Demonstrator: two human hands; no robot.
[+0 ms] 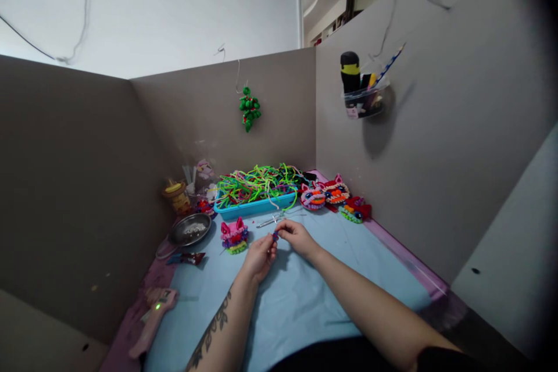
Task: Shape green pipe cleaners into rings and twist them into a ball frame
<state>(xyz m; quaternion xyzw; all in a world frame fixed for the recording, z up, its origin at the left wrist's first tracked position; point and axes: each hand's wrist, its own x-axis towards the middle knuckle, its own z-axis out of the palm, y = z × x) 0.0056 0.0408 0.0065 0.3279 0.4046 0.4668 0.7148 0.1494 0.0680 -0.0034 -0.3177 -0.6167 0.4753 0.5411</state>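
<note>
Over the blue cloth [296, 296], my left hand [260, 254] pinches a small dark blue-and-purple piece [275, 236], too small to identify. My right hand [296, 235] meets it from the right, thumb and fingertips closed at the same piece. Whether the right fingers grip the piece itself or a strand of it is hidden. Just behind the fingertips lie scissors [267, 222]. A pink, purple and green fuzzy figure with pointed ears [234, 236] sits left of my left hand.
A blue tray [248, 208] heaped with fuzzy stems [257, 186] stands behind. Finished-looking fuzzy figures [335, 189] sit at right. At left are a metal bowl [178, 236] with white bits and a pink glue gun [154, 319]. Grey panels [414, 145] enclose the table; a cup of pens [364, 102] hangs there.
</note>
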